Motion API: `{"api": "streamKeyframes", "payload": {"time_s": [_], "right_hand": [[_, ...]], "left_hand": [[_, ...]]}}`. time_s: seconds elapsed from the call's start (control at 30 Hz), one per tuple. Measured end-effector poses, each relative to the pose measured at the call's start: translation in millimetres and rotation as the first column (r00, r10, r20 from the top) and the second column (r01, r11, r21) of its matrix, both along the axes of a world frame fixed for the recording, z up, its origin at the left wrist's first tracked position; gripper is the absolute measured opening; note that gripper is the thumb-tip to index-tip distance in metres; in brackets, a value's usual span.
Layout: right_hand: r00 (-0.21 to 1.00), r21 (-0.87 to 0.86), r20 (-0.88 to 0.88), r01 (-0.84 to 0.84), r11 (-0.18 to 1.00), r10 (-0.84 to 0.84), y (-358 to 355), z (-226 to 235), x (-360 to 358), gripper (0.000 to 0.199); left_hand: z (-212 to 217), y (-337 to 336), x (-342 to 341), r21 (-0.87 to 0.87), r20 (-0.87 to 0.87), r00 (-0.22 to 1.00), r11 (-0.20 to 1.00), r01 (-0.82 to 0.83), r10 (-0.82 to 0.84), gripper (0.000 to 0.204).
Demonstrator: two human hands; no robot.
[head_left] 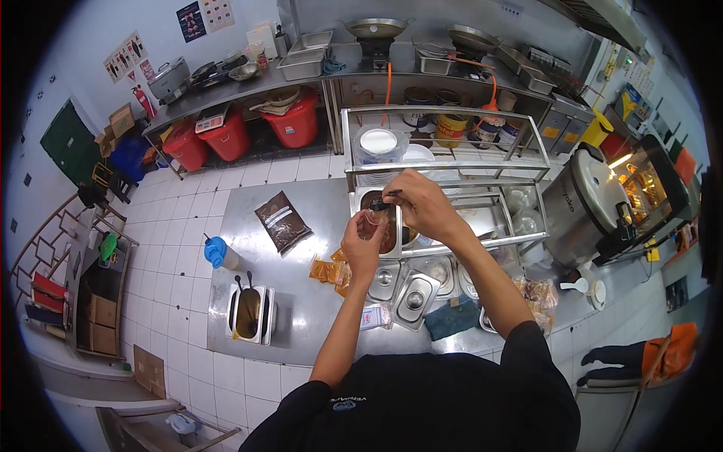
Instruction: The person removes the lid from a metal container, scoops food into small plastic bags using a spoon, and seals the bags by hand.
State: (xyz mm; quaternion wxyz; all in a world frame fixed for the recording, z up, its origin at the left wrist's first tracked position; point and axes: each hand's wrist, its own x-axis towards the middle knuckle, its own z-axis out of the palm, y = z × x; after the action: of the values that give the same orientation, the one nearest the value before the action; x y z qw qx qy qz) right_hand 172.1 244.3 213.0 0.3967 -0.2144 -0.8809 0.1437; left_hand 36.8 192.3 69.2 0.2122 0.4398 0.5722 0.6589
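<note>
My left hand is closed round a small clear plastic cup, held over a steel pan set in the metal counter. Just above the cup, my right hand grips a black utensil, apparently a ladle, its head close to the cup's mouth. Dark reddish-brown sauce shows in the pan beneath my hands. Orange sauce packets lie left of my left wrist, and a large sealed bag of dark brown contents rests farther left. My fingers hide part of the cup and handle.
Steel lids and a dark green cloth lie near my body. A two-compartment sauce container and a blue-capped bottle stand at left. A metal rack rises ahead; a large pressure cooker is at right.
</note>
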Motion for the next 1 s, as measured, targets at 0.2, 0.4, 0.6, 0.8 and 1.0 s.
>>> {"api": "streamKeyframes", "payload": {"time_s": [0.2,0.4,0.6,0.8,1.0], "right_hand": [[0.999,0.019,-0.022,0.034,0.999,-0.033,-3.0,2.6,2.8,0.021],[0.987,-0.055,-0.097,0.122,0.991,-0.127,1.7,-2.0,11.0,0.014],[0.891,-0.414,-0.255,0.25,0.875,-0.375,7.7,-16.5,25.5,0.024],[0.766,-0.53,-0.19,0.446,0.721,-0.614,14.3,-29.2,33.7,0.031],[0.766,-0.51,-0.151,0.48,0.713,-0.624,22.1,-38.6,28.9,0.032]], "left_hand": [[-3.2,1.2,-1.0,0.004,-0.004,1.0,1.0,-0.006,0.006,0.04],[-7.4,3.1,-2.0,-0.017,0.013,1.0,1.0,-0.012,0.012,0.041],[-8.9,2.5,-3.2,-0.014,-0.021,0.999,0.999,-0.037,0.036,0.04],[-8.9,3.2,-1.9,0.004,-0.03,0.999,0.999,-0.044,0.044,0.039],[-5.5,0.7,0.3,0.006,-0.015,0.999,0.999,-0.039,0.039,0.036]]}}
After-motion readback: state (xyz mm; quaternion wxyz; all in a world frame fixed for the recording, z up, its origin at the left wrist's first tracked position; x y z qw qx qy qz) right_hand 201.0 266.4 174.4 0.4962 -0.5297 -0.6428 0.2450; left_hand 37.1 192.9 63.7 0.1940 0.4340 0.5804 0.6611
